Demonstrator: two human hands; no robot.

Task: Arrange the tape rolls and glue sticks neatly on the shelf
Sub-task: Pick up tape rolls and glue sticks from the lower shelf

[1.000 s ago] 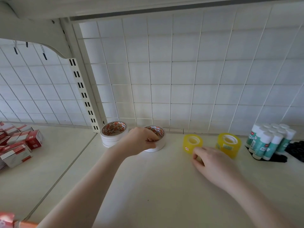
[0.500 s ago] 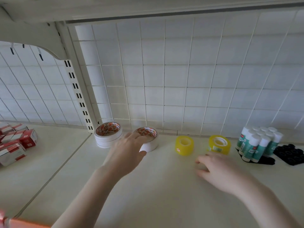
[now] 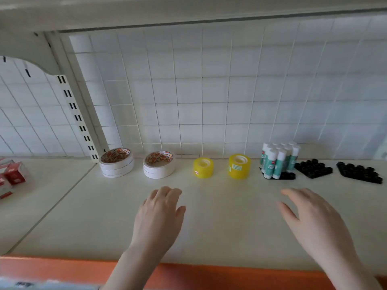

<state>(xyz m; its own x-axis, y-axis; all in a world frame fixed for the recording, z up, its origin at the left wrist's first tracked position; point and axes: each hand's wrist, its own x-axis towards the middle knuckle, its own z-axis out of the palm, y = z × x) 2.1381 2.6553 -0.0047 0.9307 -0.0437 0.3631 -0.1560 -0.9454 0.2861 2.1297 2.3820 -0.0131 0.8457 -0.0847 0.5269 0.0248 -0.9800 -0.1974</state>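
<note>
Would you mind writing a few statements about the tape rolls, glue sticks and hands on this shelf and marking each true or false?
1. Two stacks of white tape rolls stand at the left end of the row. True.
2. The left hand grips a yellow tape roll. False: it holds nothing and hovers over the shelf, short of the row.
3. The two yellow tape rolls touch each other. False: a gap of bare shelf separates them.
4. The glue sticks stand upright in a cluster on a black tray. True.
5. The right hand is open and holds nothing. True.
</note>
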